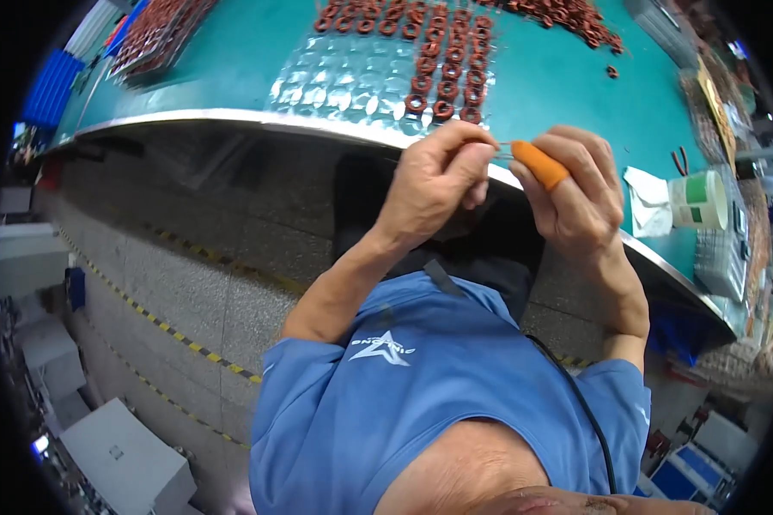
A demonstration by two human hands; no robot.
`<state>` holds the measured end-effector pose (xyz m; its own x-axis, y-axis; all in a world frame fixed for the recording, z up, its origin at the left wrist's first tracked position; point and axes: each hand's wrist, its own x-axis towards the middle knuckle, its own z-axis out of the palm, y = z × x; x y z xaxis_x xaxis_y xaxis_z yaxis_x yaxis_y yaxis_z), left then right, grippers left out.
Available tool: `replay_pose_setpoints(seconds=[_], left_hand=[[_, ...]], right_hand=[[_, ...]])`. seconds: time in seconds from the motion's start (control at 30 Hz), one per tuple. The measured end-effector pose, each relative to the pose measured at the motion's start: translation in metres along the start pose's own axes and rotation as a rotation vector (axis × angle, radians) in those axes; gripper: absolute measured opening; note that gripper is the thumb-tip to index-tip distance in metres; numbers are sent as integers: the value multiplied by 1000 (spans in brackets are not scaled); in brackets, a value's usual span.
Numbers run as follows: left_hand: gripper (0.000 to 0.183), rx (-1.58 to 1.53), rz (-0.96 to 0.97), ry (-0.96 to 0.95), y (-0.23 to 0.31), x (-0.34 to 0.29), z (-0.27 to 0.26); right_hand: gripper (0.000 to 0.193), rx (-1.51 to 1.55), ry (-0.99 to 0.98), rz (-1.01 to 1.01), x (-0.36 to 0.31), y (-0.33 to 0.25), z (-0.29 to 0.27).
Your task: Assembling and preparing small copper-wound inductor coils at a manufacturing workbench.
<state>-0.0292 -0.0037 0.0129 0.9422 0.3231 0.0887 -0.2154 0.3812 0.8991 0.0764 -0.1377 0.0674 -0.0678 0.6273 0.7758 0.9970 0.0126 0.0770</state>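
Note:
My left hand (438,180) is closed in a pinch at the table's front edge, thumb against forefinger. A small copper-wire coil is mostly hidden in it. Thin wire leads (504,148) run from there to my right hand (580,184), whose thumb and fingers close on their other end. An orange finger cot (538,163) covers one right finger. Just beyond my hands lies a clear plastic blister tray (339,81). Reddish copper ring coils (443,110) fill its right columns and back rows, while its front left pockets hold none.
A loose heap of coils (567,19) lies at the back right. Stacked filled trays (159,39) stand at the far left. To the right are a white and green cup (700,200), a white cloth (650,202), pliers (680,160) and more stacked trays (723,249).

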Motion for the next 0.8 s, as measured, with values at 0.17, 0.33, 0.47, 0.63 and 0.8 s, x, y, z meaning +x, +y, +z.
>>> replay_pose_setpoints(seconds=[0.17,0.33,0.47,0.63,0.8], left_hand=[[15,-12,30,-15,-10,-10,3],[14,22,173,49,-7,-27,4],[16,-15,70,137,-18,-25,-5],[23,17,88,52,-9,-28,-15],[24,90,61,-11,-14,-27,-7]], right_hand=[[17,144,-137,184,7,-8,-9],[18,785,-340,830,5,14,-2],[36,1074,-152,1007,-31,15,36],[30,1043,-200,1039,-56,16,29],[31,933,-215,1048,-51,0,34]])
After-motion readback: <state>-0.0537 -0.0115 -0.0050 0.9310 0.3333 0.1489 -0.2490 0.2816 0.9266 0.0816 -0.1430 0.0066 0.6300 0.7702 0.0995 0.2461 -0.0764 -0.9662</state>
